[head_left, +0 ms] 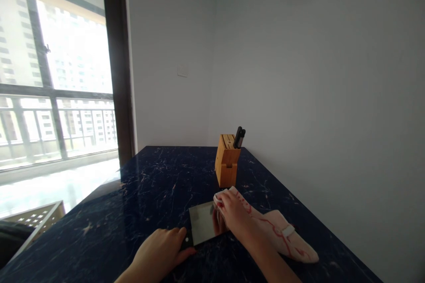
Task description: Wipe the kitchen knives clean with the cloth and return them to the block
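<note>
A cleaver with a broad, shiny blade (203, 223) lies low over the dark table, its black handle toward the left. My left hand (161, 250) is wrapped round that handle. My right hand (232, 212) is closed on a white cloth with red markings (277, 232), bunched at the far right edge of the blade. The rest of the cloth trails to the right under my right forearm and onto the table. The blade reflects part of my right hand.
A wooden knife block (227, 161) with black-handled tools (239, 137) stands beyond the blade on the dark blue marbled table (159, 177). A wall runs along the right. A light perforated container (38, 221) is at the lower left, near a window.
</note>
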Action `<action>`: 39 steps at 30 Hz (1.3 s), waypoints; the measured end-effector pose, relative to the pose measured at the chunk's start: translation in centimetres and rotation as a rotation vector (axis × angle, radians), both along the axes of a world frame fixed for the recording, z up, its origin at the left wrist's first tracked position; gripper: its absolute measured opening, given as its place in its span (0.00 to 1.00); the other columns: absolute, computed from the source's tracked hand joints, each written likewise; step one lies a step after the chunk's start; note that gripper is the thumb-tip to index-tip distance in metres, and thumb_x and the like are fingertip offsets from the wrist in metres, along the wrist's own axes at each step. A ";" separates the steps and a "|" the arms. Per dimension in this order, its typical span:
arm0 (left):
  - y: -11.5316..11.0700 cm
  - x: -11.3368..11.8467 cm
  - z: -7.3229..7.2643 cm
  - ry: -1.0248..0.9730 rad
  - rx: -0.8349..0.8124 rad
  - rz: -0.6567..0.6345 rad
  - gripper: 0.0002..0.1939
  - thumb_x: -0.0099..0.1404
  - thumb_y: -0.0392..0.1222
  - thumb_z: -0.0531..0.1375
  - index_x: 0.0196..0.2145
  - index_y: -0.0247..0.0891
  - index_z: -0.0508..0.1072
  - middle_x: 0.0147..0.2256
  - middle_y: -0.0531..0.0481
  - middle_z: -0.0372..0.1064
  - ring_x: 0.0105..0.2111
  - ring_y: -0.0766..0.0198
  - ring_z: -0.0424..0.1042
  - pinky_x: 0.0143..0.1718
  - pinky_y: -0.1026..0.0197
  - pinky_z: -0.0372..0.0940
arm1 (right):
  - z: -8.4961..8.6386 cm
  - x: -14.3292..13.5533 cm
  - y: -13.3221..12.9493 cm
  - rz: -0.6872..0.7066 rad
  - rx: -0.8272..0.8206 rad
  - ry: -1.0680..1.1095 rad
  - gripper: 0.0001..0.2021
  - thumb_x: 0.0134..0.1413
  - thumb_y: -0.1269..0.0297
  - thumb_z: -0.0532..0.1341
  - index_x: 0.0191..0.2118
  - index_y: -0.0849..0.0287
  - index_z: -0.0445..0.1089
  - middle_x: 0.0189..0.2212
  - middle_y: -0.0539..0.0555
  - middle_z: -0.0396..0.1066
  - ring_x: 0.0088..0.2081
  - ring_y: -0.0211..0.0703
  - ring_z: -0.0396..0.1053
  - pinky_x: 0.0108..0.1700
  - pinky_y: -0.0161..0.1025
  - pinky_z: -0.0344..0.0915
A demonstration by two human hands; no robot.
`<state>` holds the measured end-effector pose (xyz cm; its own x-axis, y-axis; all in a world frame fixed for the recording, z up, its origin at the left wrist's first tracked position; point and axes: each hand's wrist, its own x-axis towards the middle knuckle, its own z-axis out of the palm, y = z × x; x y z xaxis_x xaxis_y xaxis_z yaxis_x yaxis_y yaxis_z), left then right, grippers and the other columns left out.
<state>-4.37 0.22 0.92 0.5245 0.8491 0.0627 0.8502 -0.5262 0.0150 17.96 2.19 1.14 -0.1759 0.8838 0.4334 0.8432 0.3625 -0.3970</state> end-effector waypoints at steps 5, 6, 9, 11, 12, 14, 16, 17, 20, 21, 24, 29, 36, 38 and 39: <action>0.1 0.0 -0.1 -0.008 0.002 -0.002 0.26 0.61 0.61 0.43 0.35 0.40 0.70 0.31 0.45 0.74 0.32 0.52 0.74 0.31 0.57 0.65 | 0.3 -2.2 -1.2 0.165 -0.003 0.014 0.12 0.59 0.70 0.46 0.42 0.56 0.65 0.39 0.53 0.63 0.41 0.38 0.62 0.44 0.33 0.57; 0.0 0.0 0.0 -0.009 0.006 -0.006 0.26 0.61 0.61 0.43 0.35 0.40 0.70 0.31 0.45 0.74 0.32 0.52 0.74 0.31 0.56 0.65 | 0.2 -2.3 -1.1 0.171 0.001 0.009 0.12 0.59 0.70 0.46 0.42 0.56 0.65 0.39 0.53 0.63 0.41 0.38 0.62 0.44 0.33 0.57; -0.1 0.0 0.1 -0.006 0.007 -0.011 0.25 0.61 0.60 0.43 0.35 0.40 0.70 0.31 0.46 0.74 0.31 0.51 0.74 0.31 0.56 0.65 | -0.3 -1.5 -0.1 0.120 0.032 -0.019 0.12 0.59 0.69 0.46 0.42 0.56 0.65 0.39 0.53 0.63 0.42 0.38 0.61 0.45 0.34 0.56; -0.2 0.0 0.2 -0.002 -0.003 -0.002 0.25 0.61 0.60 0.43 0.36 0.40 0.70 0.31 0.45 0.74 0.32 0.52 0.74 0.31 0.56 0.65 | -0.7 -0.3 0.6 0.030 0.058 -0.043 0.13 0.59 0.70 0.45 0.42 0.57 0.65 0.39 0.54 0.63 0.43 0.39 0.60 0.45 0.35 0.56; -0.2 0.1 0.2 0.000 -0.006 0.001 0.25 0.61 0.60 0.43 0.36 0.40 0.70 0.31 0.45 0.74 0.32 0.52 0.74 0.31 0.57 0.65 | -0.8 0.4 1.0 -0.027 0.063 -0.060 0.13 0.60 0.70 0.45 0.42 0.58 0.65 0.39 0.55 0.63 0.42 0.40 0.60 0.45 0.35 0.55; -0.2 0.1 0.2 0.003 -0.008 0.003 0.26 0.61 0.61 0.43 0.36 0.39 0.71 0.31 0.45 0.74 0.32 0.51 0.74 0.31 0.56 0.65 | -0.9 1.9 1.4 -0.150 0.054 -0.100 0.13 0.59 0.71 0.45 0.41 0.58 0.65 0.37 0.55 0.63 0.41 0.40 0.60 0.44 0.35 0.55; -0.1 0.0 0.2 0.005 -0.001 0.002 0.26 0.61 0.61 0.43 0.36 0.39 0.71 0.31 0.45 0.74 0.32 0.51 0.74 0.31 0.56 0.66 | -0.8 3.0 1.4 -0.255 0.018 -0.161 0.13 0.59 0.72 0.44 0.39 0.59 0.65 0.37 0.56 0.64 0.41 0.41 0.61 0.43 0.35 0.54; -0.1 0.0 0.2 0.004 0.004 0.001 0.26 0.61 0.61 0.43 0.36 0.40 0.71 0.31 0.45 0.74 0.32 0.51 0.74 0.31 0.56 0.66 | -0.7 3.4 1.3 -0.291 -0.006 -0.192 0.13 0.58 0.73 0.44 0.39 0.59 0.65 0.37 0.57 0.64 0.40 0.42 0.61 0.42 0.35 0.54; -0.1 -0.1 0.1 0.000 0.012 -0.001 0.25 0.61 0.61 0.44 0.35 0.40 0.71 0.31 0.46 0.74 0.31 0.51 0.74 0.31 0.56 0.66 | -0.5 3.7 0.9 -0.341 -0.073 -0.255 0.13 0.55 0.77 0.45 0.40 0.62 0.63 0.38 0.59 0.64 0.40 0.44 0.61 0.40 0.35 0.54; -0.2 -0.1 0.0 -0.001 0.013 0.001 0.25 0.61 0.61 0.44 0.35 0.40 0.70 0.31 0.46 0.74 0.31 0.51 0.74 0.31 0.55 0.66 | -0.4 3.6 0.6 -0.343 -0.089 -0.268 0.13 0.52 0.79 0.46 0.40 0.64 0.63 0.38 0.60 0.64 0.39 0.45 0.62 0.40 0.36 0.54; -0.2 -0.2 0.0 -0.002 0.016 0.005 0.25 0.60 0.61 0.44 0.35 0.40 0.70 0.31 0.46 0.74 0.31 0.51 0.74 0.31 0.55 0.66 | -0.2 3.1 0.0 -0.338 -0.130 -0.307 0.17 0.44 0.84 0.48 0.39 0.66 0.64 0.37 0.62 0.65 0.38 0.47 0.62 0.39 0.38 0.54; -0.1 0.0 0.1 -0.007 0.008 0.007 0.26 0.60 0.61 0.44 0.35 0.40 0.70 0.31 0.46 0.74 0.32 0.51 0.74 0.31 0.56 0.66 | -0.2 2.2 -0.9 -0.295 -0.167 -0.357 0.21 0.38 0.86 0.48 0.40 0.65 0.63 0.38 0.62 0.65 0.39 0.48 0.63 0.39 0.38 0.55; 0.1 -0.1 -0.3 -0.030 0.023 0.023 0.24 0.60 0.61 0.45 0.34 0.40 0.70 0.31 0.46 0.74 0.31 0.51 0.74 0.30 0.56 0.66 | 0.5 -1.7 -2.8 0.018 -0.119 -0.269 0.17 0.40 0.82 0.50 0.38 0.59 0.60 0.40 0.56 0.61 0.41 0.42 0.61 0.39 0.34 0.54; 0.1 -0.2 -0.5 -0.046 0.028 0.012 0.25 0.61 0.61 0.44 0.34 0.41 0.70 0.30 0.47 0.74 0.30 0.51 0.74 0.29 0.55 0.66 | 0.8 -2.9 -3.5 0.110 -0.107 -0.215 0.16 0.40 0.82 0.49 0.36 0.58 0.59 0.39 0.53 0.61 0.39 0.40 0.60 0.39 0.34 0.54; 0.1 -0.2 -0.6 -0.053 0.032 0.006 0.25 0.61 0.61 0.43 0.33 0.41 0.70 0.30 0.47 0.74 0.30 0.50 0.74 0.29 0.54 0.66 | 1.0 -3.3 -3.7 0.148 -0.104 -0.191 0.16 0.39 0.82 0.49 0.36 0.57 0.59 0.38 0.53 0.61 0.39 0.39 0.60 0.39 0.33 0.54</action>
<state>-4.57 0.32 0.32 0.5148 0.8493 0.1171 0.8517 -0.5223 0.0431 14.65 -1.53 2.10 -0.3766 0.8804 0.2880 0.8471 0.4532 -0.2775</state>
